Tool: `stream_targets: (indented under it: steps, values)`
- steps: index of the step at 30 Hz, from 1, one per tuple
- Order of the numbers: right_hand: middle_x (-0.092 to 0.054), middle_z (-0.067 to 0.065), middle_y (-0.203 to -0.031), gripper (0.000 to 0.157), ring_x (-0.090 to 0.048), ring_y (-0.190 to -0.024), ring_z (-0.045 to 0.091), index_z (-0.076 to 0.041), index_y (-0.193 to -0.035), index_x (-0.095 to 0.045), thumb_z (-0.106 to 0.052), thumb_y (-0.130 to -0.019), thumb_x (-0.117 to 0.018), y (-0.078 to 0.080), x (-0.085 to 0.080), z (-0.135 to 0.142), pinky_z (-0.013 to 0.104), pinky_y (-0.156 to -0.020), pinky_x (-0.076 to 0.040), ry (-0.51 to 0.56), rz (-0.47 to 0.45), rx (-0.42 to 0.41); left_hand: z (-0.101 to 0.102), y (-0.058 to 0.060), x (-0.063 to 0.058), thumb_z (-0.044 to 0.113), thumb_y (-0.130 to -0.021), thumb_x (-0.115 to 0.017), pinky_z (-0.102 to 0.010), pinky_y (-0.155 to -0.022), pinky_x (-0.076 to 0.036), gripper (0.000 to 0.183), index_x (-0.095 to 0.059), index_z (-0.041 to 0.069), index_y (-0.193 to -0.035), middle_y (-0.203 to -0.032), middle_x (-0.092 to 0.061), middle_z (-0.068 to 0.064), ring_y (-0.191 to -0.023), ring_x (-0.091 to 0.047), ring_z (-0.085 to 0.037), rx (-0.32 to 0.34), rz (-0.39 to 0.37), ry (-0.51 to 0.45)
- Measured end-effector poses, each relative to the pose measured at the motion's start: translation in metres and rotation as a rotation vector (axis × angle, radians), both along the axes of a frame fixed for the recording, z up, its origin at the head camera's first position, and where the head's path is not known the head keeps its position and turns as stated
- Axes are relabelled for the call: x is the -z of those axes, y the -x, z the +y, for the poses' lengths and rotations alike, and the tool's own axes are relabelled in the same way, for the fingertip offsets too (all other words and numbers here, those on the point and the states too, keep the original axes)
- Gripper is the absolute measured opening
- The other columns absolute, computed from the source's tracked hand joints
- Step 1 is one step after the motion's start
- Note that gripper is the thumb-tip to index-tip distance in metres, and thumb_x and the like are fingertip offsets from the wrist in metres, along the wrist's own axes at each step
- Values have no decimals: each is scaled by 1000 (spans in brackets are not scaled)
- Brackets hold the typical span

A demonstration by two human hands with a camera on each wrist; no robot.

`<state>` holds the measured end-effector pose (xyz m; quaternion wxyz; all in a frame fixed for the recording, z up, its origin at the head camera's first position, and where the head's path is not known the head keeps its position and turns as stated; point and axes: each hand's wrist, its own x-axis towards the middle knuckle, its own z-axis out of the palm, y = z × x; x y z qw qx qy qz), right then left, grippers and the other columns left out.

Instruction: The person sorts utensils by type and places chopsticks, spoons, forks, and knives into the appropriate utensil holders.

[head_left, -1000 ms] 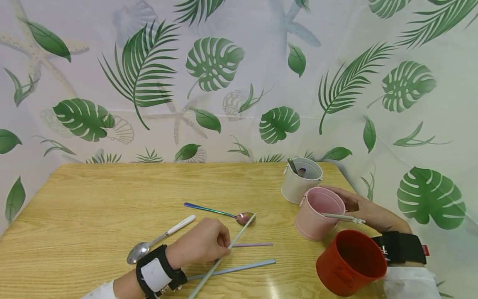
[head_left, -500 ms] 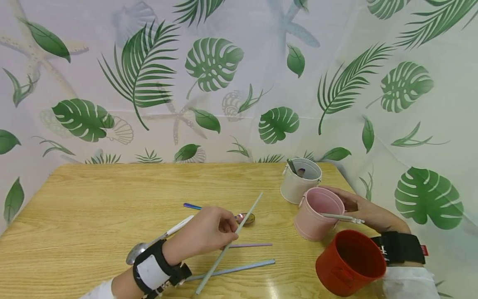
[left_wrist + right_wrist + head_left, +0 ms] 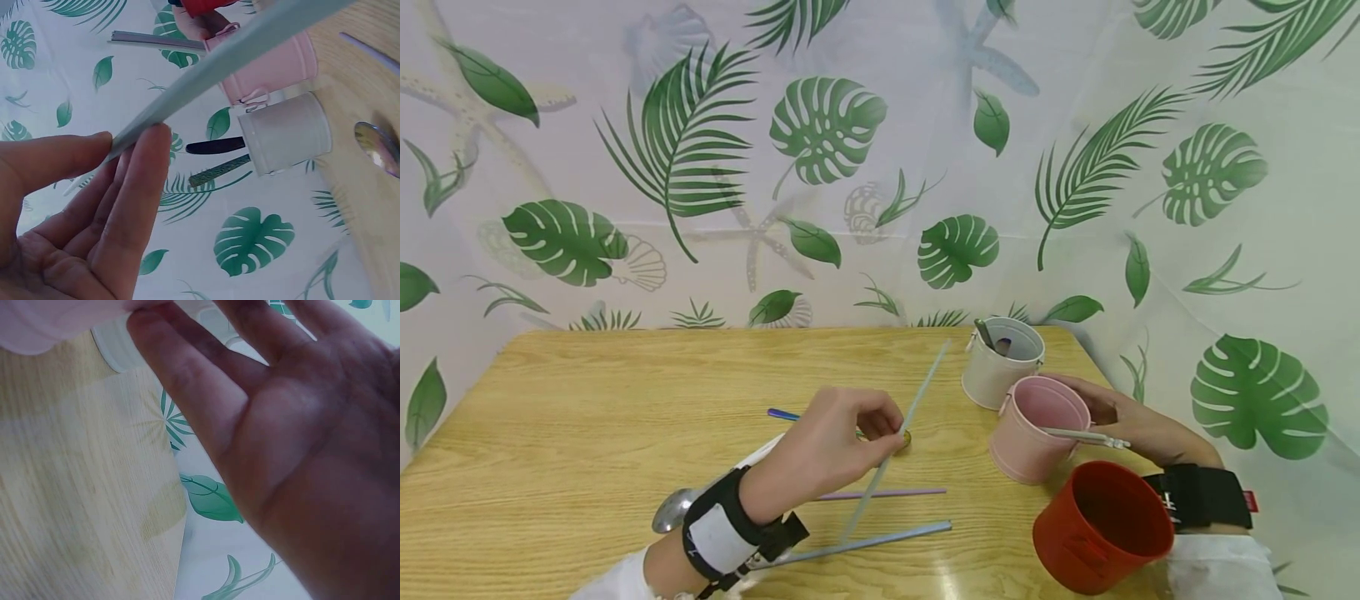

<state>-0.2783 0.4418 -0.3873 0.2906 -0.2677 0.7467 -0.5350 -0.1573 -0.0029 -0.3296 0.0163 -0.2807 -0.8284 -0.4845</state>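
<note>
In the head view my left hand [image 3: 838,446] pinches a long pale green stick [image 3: 917,400] between thumb and fingertips. The stick slants up to the right above the table, its upper end overlapping the area beside the white bucket [image 3: 1000,375]. From the left wrist view, the thumb and fingers [image 3: 140,187] grip the stick [image 3: 219,62] partway along. My right hand [image 3: 1153,429] reaches behind the pink bucket [image 3: 1030,442], its extended fingers [image 3: 181,381] touching the side. Part of that hand is hidden by the bucket. A pale stick [image 3: 1078,435] leans out of the pink bucket.
A red bucket [image 3: 1075,550] stands tilted-looking near the right wrist. Dark-handled utensils [image 3: 215,147] are in the white bucket. On the wooden table [image 3: 625,400] lie a rainbow spoon [image 3: 784,414], a white-handled spoon [image 3: 673,508], a purple stick [image 3: 917,492] and a blue-grey stick [image 3: 895,537].
My left hand has lifted the pale green stick and carried it up and to the right, toward the buckets. The right hand and buckets have stayed in place.
</note>
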Motion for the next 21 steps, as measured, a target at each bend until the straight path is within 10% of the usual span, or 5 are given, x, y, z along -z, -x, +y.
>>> stream_targets:
  steps: [21]
  values:
    - [-41, 7, -161, 77, -48, -139, 14, -18, -164, -27, -6, -96, -62, 0, 0, 1, 37, -104, -51, -53, 57, 24, 49, 3, -42, 0, -92, -74, -18, -68, -58, 5, -72, 2, -96, -91, -73, -5, -81, -70, -8, 47, 284, -257]
